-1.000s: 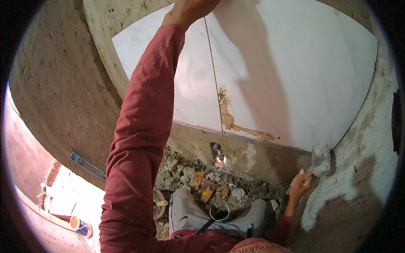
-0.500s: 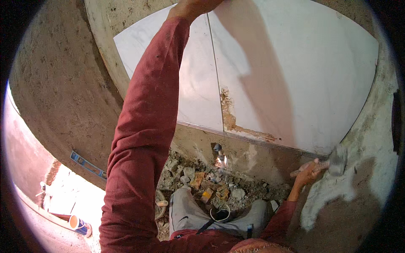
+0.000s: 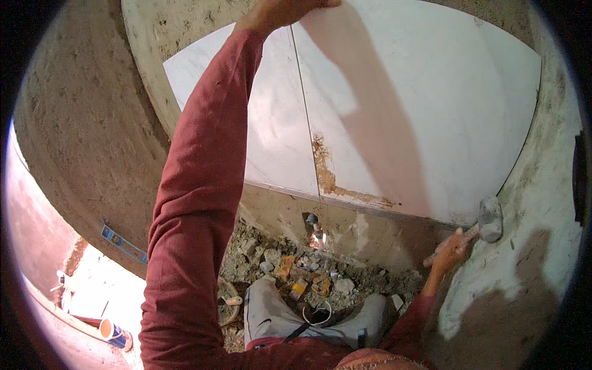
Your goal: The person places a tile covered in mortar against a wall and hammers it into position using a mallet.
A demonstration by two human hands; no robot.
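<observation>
On my head view, the right hand (image 3: 453,248) is clamped round a grey, blunt-headed mallet (image 3: 491,220) by the lower-right corner of a flat white wall tile (image 3: 468,111), brown-smeared lower left. I cannot tell the upper left hand's (image 3: 285,12) grip.

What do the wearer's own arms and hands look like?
Long, plain dusky-red sleeves cover both arms. The left sleeve has creases near the elbow and ends about the wrist; the right sleeve shows only partly. The left hand and right hand wear no gloves.
</observation>
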